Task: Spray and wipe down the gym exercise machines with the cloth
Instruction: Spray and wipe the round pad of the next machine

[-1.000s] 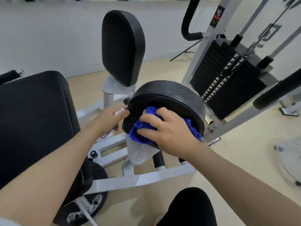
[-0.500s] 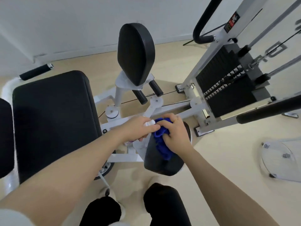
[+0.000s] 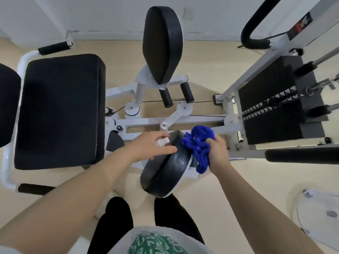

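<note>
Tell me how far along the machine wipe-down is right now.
Mid-job. The right hand holds the blue cloth against the near round pad; the left hand holds a white spray bottle. The far upright pad and seat cushion show no sign of wiping.

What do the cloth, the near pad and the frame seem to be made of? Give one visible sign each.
Cloth: blue microfibre or terry, by its nubby pile.
Pad: black vinyl-like cover, by its grained sheen.
Frame: probably white-painted metal, by its smooth bolted tubes.
</note>
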`<state>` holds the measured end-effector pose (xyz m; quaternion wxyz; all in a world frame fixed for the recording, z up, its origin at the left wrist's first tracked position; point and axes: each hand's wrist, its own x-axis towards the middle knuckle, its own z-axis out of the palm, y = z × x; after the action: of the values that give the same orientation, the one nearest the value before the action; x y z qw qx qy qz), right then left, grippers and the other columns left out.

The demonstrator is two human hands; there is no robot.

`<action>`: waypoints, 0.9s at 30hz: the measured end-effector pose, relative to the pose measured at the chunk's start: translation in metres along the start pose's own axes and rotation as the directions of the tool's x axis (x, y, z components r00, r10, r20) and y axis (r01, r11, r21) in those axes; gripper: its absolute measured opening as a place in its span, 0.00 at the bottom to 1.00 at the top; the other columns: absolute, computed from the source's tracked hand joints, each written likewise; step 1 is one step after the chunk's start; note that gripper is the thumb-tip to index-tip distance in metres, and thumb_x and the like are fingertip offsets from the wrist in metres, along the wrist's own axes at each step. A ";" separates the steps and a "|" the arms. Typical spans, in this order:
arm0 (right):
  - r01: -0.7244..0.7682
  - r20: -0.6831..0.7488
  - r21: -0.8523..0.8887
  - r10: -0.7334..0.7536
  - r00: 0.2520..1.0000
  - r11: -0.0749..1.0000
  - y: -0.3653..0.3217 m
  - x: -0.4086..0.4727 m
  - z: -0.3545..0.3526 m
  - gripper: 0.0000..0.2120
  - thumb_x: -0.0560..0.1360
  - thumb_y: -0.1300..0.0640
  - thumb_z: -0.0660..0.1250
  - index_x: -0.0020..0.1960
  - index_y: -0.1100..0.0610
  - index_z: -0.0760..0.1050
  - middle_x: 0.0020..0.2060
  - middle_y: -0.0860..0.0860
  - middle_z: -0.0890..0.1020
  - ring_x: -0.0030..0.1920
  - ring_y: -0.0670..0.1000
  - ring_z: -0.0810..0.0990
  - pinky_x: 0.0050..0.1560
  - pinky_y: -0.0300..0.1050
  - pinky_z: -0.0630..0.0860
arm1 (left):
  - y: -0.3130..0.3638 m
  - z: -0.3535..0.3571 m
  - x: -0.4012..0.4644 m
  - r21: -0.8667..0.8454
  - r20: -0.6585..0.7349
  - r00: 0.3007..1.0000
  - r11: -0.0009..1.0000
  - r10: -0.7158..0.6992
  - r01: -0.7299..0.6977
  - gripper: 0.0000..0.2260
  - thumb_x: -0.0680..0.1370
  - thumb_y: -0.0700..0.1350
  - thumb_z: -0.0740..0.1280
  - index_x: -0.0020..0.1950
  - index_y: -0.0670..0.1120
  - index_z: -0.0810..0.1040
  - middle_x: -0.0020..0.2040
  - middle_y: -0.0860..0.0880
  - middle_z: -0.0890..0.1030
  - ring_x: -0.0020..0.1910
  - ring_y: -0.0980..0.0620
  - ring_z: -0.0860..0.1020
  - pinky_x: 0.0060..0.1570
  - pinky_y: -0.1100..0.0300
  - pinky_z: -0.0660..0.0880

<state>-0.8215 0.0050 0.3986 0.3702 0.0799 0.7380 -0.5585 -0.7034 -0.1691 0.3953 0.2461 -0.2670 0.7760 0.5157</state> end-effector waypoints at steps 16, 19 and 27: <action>0.289 0.583 -0.633 0.197 0.788 0.719 -0.046 0.118 0.031 0.12 0.73 0.69 0.57 0.34 0.58 0.72 0.24 0.49 0.73 0.26 0.46 0.70 0.29 0.36 0.68 | -0.016 0.018 0.028 -0.116 -0.079 0.994 0.991 -0.075 0.066 0.49 0.52 0.68 0.69 0.72 0.56 0.67 0.67 0.59 0.73 0.64 0.59 0.72 0.60 0.57 0.73; 0.210 0.594 -0.564 0.216 0.775 0.798 -0.037 0.117 0.034 0.15 0.72 0.70 0.57 0.33 0.56 0.74 0.25 0.49 0.73 0.26 0.47 0.70 0.29 0.36 0.68 | -0.013 0.017 0.031 -0.090 -0.050 0.998 0.995 -0.042 0.037 0.47 0.52 0.68 0.67 0.71 0.56 0.68 0.66 0.60 0.73 0.64 0.62 0.70 0.65 0.61 0.67; 0.003 0.320 -0.838 0.487 0.813 0.546 0.022 0.139 0.035 0.10 0.74 0.66 0.59 0.49 0.64 0.78 0.38 0.55 0.78 0.34 0.52 0.73 0.34 0.42 0.70 | -0.012 0.017 0.026 0.017 0.038 0.998 0.999 -0.049 0.049 0.45 0.52 0.70 0.65 0.68 0.58 0.70 0.60 0.63 0.73 0.61 0.61 0.71 0.62 0.60 0.68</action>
<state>-0.8924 -0.0590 0.2900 0.6259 -0.1451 0.7596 -0.1006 -0.7127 -0.1615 0.3645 0.2755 -0.2742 0.7684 0.5084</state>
